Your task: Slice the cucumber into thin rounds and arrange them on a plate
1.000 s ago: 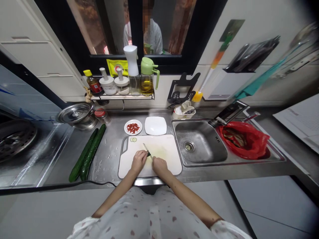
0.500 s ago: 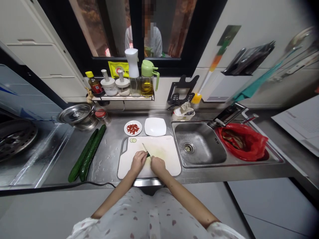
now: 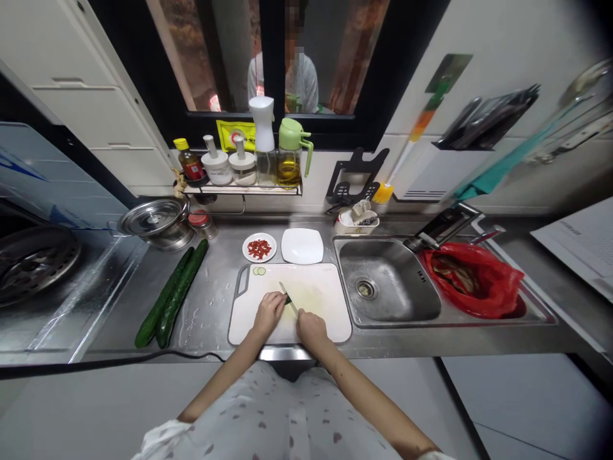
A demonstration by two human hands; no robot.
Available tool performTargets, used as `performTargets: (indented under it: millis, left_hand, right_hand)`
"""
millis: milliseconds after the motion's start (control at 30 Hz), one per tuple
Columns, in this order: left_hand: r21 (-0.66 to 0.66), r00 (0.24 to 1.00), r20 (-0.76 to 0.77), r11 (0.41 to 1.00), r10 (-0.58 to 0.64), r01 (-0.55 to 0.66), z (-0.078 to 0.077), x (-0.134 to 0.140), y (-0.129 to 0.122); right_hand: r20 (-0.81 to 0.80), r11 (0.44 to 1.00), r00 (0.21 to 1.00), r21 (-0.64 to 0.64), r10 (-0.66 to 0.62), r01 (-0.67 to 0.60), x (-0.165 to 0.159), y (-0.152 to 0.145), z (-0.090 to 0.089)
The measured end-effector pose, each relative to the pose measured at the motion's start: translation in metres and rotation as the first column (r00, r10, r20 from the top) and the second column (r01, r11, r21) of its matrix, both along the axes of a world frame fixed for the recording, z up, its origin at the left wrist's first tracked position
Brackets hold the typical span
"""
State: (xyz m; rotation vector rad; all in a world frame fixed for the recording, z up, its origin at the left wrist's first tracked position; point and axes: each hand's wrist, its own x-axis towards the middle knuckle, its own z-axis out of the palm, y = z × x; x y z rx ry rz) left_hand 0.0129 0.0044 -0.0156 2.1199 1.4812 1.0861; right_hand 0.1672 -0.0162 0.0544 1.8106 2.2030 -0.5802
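Observation:
On the white cutting board point(image 3: 332, 310), my left hand point(image 3: 269, 312) has its fingers curled over a short piece of dark green cucumber point(image 3: 288, 299), mostly hidden beneath the fingertips. My right hand point(image 3: 312, 329) grips a knife point(image 3: 284, 287) by its handle. The blade points up and left across the board, right beside the cucumber piece. A few thin pale cucumber slices point(image 3: 259, 271) lie at the board's upper left corner.
Behind the board are a plate of chopped red pieces point(image 3: 259, 248) and a white square plate point(image 3: 302, 246). Two whole cucumbers point(image 3: 179, 297) lie left, near a lidded steel pot point(image 3: 158, 223). To the right are a sink point(image 3: 387, 281) and a red plastic bag point(image 3: 479, 287).
My right hand has drawn slightly right and toward me with the knife. My left hand keeps its hold on the cucumber piece. The whole view has shifted a little.

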Motion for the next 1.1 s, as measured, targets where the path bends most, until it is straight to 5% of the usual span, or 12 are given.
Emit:
performTargets:
  millis: [233, 700, 1100]
  left_hand:
    - [0.006, 1.000, 0.002, 1.000, -0.006, 0.006, -0.003, 0.000, 0.001]
    - [0.016, 1.000, 0.008, 1.000, -0.008, 0.008, -0.001, 0.002, 0.002]
    - [0.027, 1.000, 0.009, 1.000, -0.006, 0.006, -0.007, 0.002, 0.004]
  right_hand:
    - [0.018, 1.000, 1.000, -0.008, -0.009, 0.009, 0.006, -0.009, -0.004]
    - [-0.016, 1.000, 1.000, -0.006, -0.003, 0.003, -0.016, 0.026, 0.003]
    - [0.017, 1.000, 1.000, -0.019, -0.002, 0.003, -0.003, 0.009, 0.004]
